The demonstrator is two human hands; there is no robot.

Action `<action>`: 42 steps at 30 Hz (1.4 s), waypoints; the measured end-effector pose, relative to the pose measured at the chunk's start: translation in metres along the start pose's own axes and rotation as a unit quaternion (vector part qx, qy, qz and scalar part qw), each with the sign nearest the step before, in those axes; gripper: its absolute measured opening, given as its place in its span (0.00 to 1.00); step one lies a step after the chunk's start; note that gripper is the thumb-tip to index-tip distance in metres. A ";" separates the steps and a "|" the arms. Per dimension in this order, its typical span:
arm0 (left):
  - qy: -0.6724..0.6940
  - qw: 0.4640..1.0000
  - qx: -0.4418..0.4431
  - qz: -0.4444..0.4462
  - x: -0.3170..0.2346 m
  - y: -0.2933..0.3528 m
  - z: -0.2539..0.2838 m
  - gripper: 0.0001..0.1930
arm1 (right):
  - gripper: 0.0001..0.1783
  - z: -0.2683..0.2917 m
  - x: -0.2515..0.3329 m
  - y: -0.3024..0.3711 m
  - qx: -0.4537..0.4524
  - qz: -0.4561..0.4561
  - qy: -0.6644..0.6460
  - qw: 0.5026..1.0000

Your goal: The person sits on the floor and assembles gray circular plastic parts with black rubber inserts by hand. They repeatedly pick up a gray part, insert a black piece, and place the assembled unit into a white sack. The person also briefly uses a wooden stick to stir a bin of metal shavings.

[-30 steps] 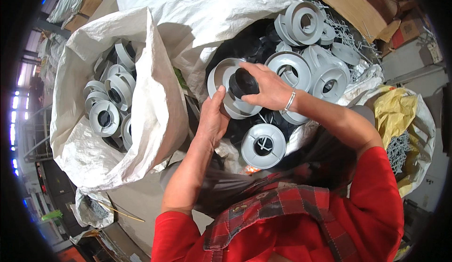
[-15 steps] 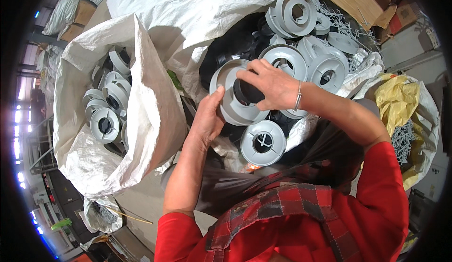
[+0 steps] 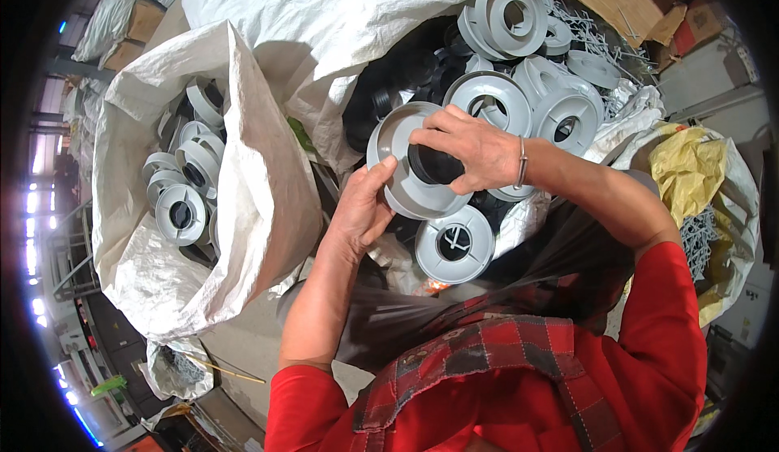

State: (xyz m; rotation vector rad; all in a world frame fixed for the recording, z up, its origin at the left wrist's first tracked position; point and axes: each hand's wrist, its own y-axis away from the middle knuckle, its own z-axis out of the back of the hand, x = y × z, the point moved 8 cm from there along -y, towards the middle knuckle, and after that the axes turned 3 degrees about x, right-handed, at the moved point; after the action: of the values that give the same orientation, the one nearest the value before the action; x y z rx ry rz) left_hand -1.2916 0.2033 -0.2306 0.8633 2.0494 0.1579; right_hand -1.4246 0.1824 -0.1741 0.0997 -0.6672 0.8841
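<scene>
My left hand grips the left rim of a round grey plastic part, its thumb on top of the wall. Over the middle of that part, my right hand closes its fingers on a black plastic ring, which sits at the central opening; whether it is fully seated I cannot tell. Just below lies another grey round part with a small light crosspiece inside its black centre. To the right of the hands, more grey round parts are heaped among black rings.
On the left stands an open white woven sack holding several grey parts with black centres. A larger white sack lies behind. Thin grey plastic pieces are scattered at the back right, near cardboard. A yellow bag sits far right.
Both hands and the grey part have shifted slightly right. The black ring now lies flatter over the central opening, under my right fingers.
</scene>
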 end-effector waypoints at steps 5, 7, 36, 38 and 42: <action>-0.011 0.999 -0.012 -0.048 0.001 -0.004 -0.007 0.23 | 0.40 0.000 -0.003 0.001 -0.028 -0.054 0.011 0.998; -0.025 0.996 -0.006 -0.080 -0.001 -0.005 -0.012 0.23 | 0.36 0.002 -0.014 0.002 -0.070 -0.135 -0.062 0.986; 0.047 0.991 -0.112 -0.047 -0.003 -0.004 0.010 0.25 | 0.28 0.023 -0.080 -0.017 -0.062 -0.249 -0.066 0.964; 0.080 0.988 -0.124 -0.038 -0.001 -0.006 0.030 0.20 | 0.28 0.021 -0.118 -0.037 -0.031 -0.356 0.064 0.932; -0.013 0.968 -0.227 -0.106 -0.031 0.006 0.040 0.20 | 0.39 -0.010 -0.175 -0.039 0.088 -0.449 0.352 0.817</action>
State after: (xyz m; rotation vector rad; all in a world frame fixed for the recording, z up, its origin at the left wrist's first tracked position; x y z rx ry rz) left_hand -1.2459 0.1803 -0.2310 0.3600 1.9531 0.4728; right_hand -1.4688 0.0409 -0.2759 0.2151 0.1981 0.0120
